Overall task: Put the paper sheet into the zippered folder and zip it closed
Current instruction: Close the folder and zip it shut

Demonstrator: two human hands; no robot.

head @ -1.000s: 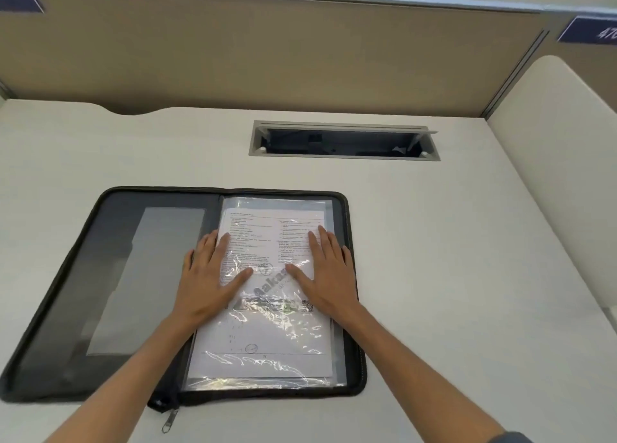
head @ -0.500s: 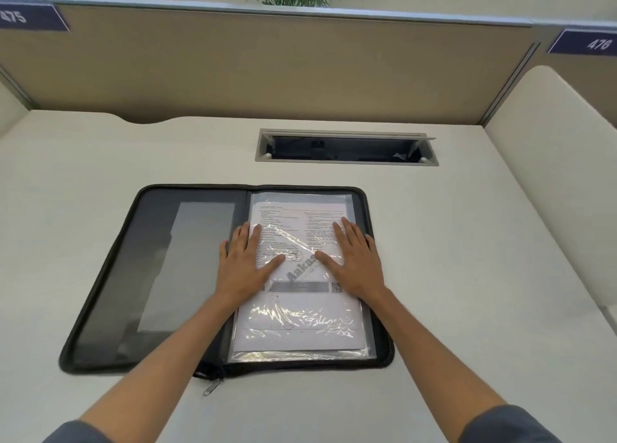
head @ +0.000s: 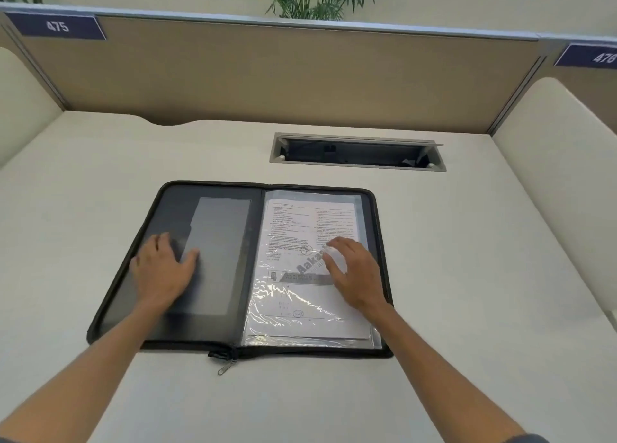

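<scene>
Lying open and flat on the desk, the zippered folder has its spine running away from the person, between the two hands. The left hand rests open, palm down, on the dark left cover, nearer the edge to be folded over. The right hand rests open on the paper sheet, which sits in a glossy clear sleeve on the right half. The zipper pull hangs at the near edge, by the spine.

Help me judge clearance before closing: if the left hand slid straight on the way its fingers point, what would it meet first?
Probably the folder's raised zipper edge at its far left; the left hand lies flat on the inside cover.
</scene>
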